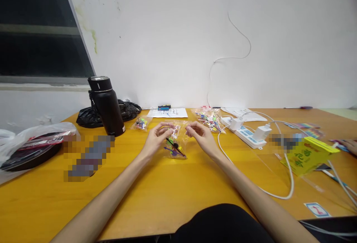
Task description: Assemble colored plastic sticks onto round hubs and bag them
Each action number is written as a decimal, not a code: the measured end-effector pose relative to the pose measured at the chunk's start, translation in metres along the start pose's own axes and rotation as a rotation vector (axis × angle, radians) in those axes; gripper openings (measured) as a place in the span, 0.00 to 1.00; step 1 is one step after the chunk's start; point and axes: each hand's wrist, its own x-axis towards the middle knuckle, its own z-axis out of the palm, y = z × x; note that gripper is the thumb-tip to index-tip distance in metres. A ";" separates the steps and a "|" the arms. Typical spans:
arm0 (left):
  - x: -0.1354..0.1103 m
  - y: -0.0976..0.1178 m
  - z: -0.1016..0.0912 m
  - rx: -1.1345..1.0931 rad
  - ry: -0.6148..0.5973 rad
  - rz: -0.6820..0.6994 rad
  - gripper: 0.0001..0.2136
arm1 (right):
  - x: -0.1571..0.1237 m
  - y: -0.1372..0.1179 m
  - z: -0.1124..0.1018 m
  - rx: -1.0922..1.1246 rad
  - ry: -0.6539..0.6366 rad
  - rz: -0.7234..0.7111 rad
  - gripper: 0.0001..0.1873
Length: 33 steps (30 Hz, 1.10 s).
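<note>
Between my two hands hangs a clear plastic bag (176, 148) of small coloured parts, green, black, yellow and purple, just above the table. My left hand (159, 134) pinches the bag's upper left edge between thumb and fingers. At its upper right edge, my right hand (201, 134) pinches the plastic the same way. Beyond my left hand lies a small clear bag of colourful pieces (141, 123). Behind my right hand rests a larger clear bag of similar pieces (209, 118).
A black bottle (107, 107) and a black plastic bag (129, 109) stand left. At the back lie a screwdriver (164, 107) and paper (178, 113). Right are a white power strip (248, 137) with looping cables, a yellow box (306, 155) and another person's hand (351, 146).
</note>
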 end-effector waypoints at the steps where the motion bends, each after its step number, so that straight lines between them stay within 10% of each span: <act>1: 0.000 0.001 0.000 -0.010 -0.012 -0.003 0.18 | 0.000 -0.001 0.000 -0.001 0.001 -0.004 0.16; 33: -0.006 0.009 0.000 0.051 -0.044 -0.115 0.19 | -0.001 0.006 0.001 0.054 -0.119 0.056 0.15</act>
